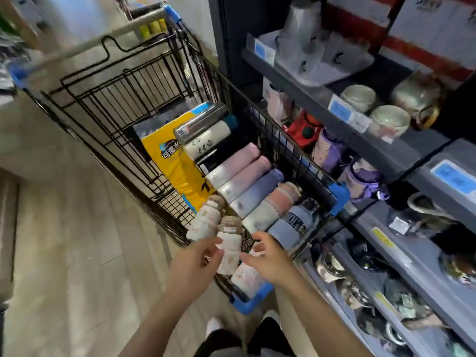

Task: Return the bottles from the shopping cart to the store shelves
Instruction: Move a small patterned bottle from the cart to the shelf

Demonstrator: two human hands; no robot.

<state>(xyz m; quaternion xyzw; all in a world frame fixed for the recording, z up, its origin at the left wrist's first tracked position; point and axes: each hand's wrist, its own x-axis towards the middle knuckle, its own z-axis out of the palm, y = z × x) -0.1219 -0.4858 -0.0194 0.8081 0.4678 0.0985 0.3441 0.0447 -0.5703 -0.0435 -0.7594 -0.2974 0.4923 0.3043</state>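
Observation:
A black wire shopping cart (pixel 123 99) with blue corner guards stands in the aisle, filled with several bottles lying side by side: pink ones (pixel 237 163), a lilac one (pixel 257 191), a blue-grey one (pixel 293 222). At the near end a small white bottle with a beige lid (pixel 229 243) sits between my hands. My left hand (pixel 195 261) touches its left side with loosely bent fingers. My right hand (pixel 268 256) hovers at its right side, fingers spread. Neither hand has closed around it. Store shelves (pixel 386 150) rise on the right.
A yellow package (pixel 175 166) lies under the bottles in the cart. The shelves hold purple bottles (pixel 360 176), a red one (pixel 301 130), ceramic bowls (pixel 389 119), glassware and dark items lower down. Wooden floor lies to the left. My feet show below the cart.

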